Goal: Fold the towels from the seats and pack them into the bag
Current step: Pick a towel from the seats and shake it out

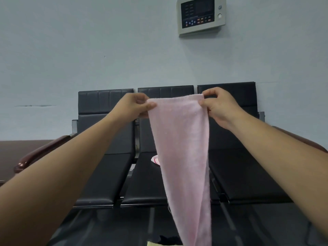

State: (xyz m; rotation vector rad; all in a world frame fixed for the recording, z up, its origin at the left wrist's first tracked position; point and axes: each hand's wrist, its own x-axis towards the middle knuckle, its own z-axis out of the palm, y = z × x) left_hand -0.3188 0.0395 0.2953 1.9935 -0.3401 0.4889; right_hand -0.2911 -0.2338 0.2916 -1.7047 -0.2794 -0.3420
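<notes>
A pale pink towel hangs lengthwise in front of me, held up by its top edge. My left hand pinches the top left corner and my right hand pinches the top right corner. The towel narrows as it drops past the seats and out of the lower edge of the view. Behind it, a white cloth with red stripes lies on the middle seat, mostly hidden by the pink towel. At the bottom edge a dark item and a pale yellow edge show; I cannot tell if they belong to the bag.
A row of three black padded seats stands against a pale wall. A brown wooden armrest sits at the left and another at the right. A control panel is mounted high on the wall.
</notes>
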